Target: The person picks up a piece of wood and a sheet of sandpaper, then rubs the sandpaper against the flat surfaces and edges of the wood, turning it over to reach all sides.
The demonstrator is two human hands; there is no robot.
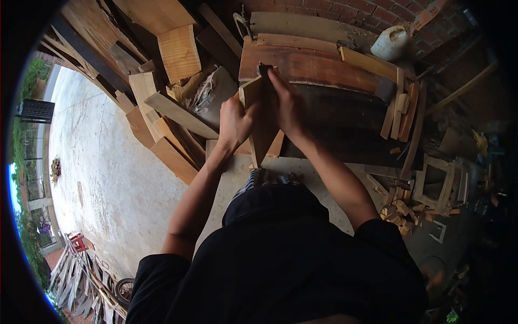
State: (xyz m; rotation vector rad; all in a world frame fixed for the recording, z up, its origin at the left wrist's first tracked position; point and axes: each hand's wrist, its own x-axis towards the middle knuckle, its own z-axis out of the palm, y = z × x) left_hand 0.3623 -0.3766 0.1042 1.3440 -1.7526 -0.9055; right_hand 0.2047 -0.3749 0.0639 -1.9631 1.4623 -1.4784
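A flat wooden board [260, 137] stands tilted up in front of my body, its lower end close to my legs. My left hand [235, 124] is wrapped round the board's left side, thumb toward its face. On the board's right side, my right hand [287, 105] presses a small dark pad-like piece [264, 71] near the upper end, fingers pointing up along it. Most of that piece is hidden by the fingers, and I cannot tell what it is made of. Behind both hands lies a workbench topped with a reddish-brown plank [318, 65].
Boards and offcuts [178, 54] are heaped at the left of the bench. A white plastic jug [389, 43] stands at the back right by a brick wall [356, 9]. Scrap wood [402, 208] and a wooden frame [434, 178] lie at the right. Concrete floor [118, 162] stretches left.
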